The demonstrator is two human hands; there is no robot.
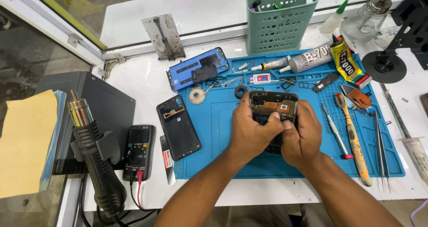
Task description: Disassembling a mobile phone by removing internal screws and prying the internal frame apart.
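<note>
An opened black phone body (273, 104), its inner parts showing, rests on the blue work mat (218, 120). My left hand (250, 131) grips its left side, thumb pressing on the middle. My right hand (303, 135) holds the right side, thumb meeting the left one. The phone's lower half is hidden under my hands. A black back cover (178, 126) lies left of my hands, half off the mat. Behind it, a blue phone frame (197, 68) lies at the mat's far left corner.
A screwdriver (336, 131), worn toothbrush (353, 138) and tweezers (380, 147) lie right of my hands. Glue tubes (307, 60) and a green basket (281, 20) stand behind. A multimeter (138, 151) and hot-air gun (96, 160) sit at the left, with a glass bottle (369, 17) far right.
</note>
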